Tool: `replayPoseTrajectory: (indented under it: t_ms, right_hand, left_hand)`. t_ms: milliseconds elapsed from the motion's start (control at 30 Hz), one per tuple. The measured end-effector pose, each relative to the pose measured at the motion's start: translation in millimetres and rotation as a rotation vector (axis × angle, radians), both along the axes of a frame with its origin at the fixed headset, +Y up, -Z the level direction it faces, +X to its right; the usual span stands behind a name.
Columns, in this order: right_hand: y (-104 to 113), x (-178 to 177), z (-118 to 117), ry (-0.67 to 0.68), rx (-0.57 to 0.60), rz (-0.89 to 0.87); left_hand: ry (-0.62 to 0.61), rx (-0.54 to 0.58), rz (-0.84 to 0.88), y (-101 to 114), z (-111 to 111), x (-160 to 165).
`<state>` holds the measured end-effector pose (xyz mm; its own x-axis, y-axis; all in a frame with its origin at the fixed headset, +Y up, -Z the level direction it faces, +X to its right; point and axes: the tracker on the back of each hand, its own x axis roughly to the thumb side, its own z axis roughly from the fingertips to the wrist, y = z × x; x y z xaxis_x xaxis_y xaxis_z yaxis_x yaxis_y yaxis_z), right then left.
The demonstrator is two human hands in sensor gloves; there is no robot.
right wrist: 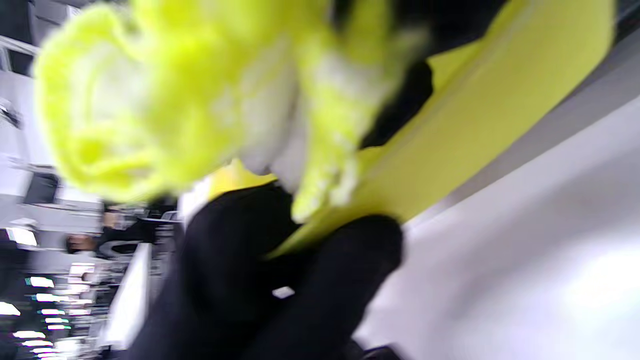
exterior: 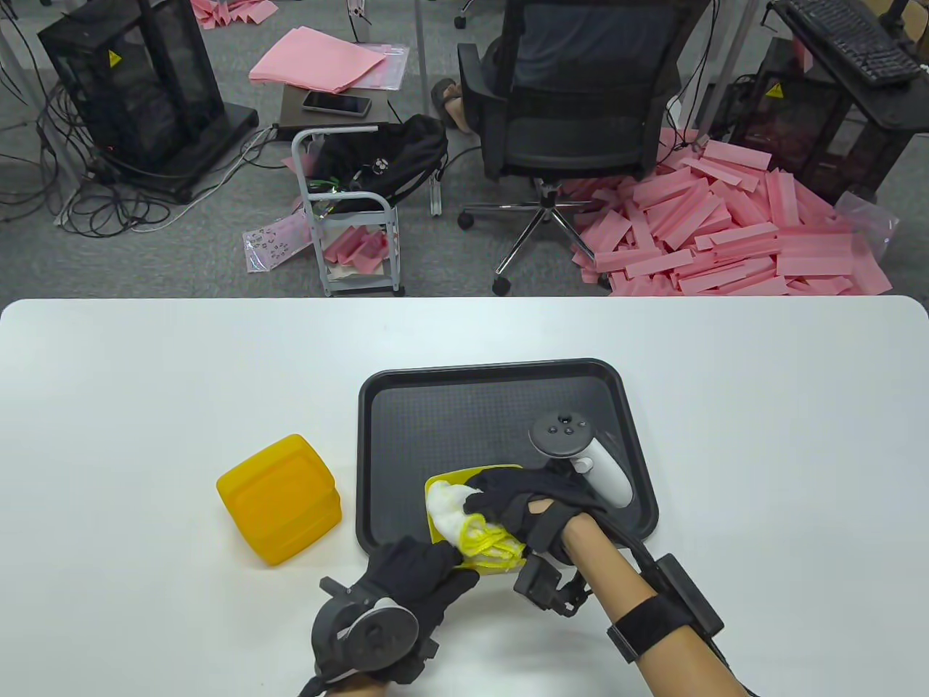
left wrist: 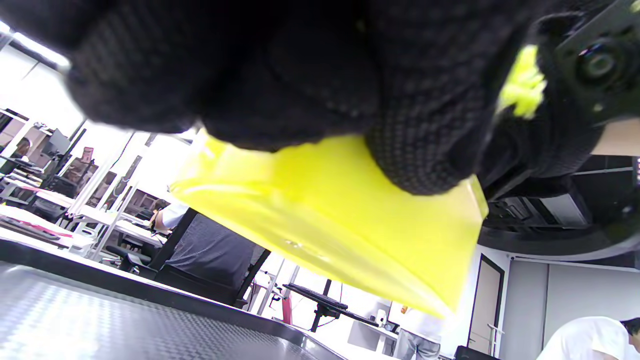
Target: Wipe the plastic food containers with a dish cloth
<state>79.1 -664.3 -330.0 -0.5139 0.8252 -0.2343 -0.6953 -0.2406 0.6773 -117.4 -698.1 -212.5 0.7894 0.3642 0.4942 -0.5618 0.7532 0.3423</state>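
Note:
A flat yellow plastic lid is held tilted over the near edge of the black tray. My left hand grips its near edge; in the left wrist view my fingers clamp the yellow lid. My right hand presses a white and yellow dish cloth onto the lid. The right wrist view shows the cloth bunched against the lid, blurred. An orange-yellow container stands upside down on the table, left of the tray.
The white table reaches far to both sides. The tray's far half is bare. Beyond the table's far edge are an office chair, a small cart and a pile of pink foam strips.

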Motion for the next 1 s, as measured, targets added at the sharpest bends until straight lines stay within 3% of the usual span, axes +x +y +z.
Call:
replayPoseTrajectory:
  t_ms: [133, 367, 633, 767, 1000]
  right_hand:
    - [7, 4, 1, 0.025, 0.136, 0.017]
    - [14, 31, 3, -0.047, 0.180, -0.188]
    - [13, 94, 5, -0.250, 0.422, -0.158]
    - [-14, 110, 10, -0.357, 0.447, -0.123]
    - [-72, 78, 19, -0.242, 0.309, -0.250]
  left_hand:
    - [0.017, -0.020, -0.009, -1, -2, -2]
    - [0.065, -0.061, 0.019, -6, -10, -17]
    - [0.100, -0.087, 0.064, -7, -14, -27]
    - [0.111, -0.100, 0.078, -8, -15, -30]
    - [0.111, -0.086, 0.069, -8, -16, -26]
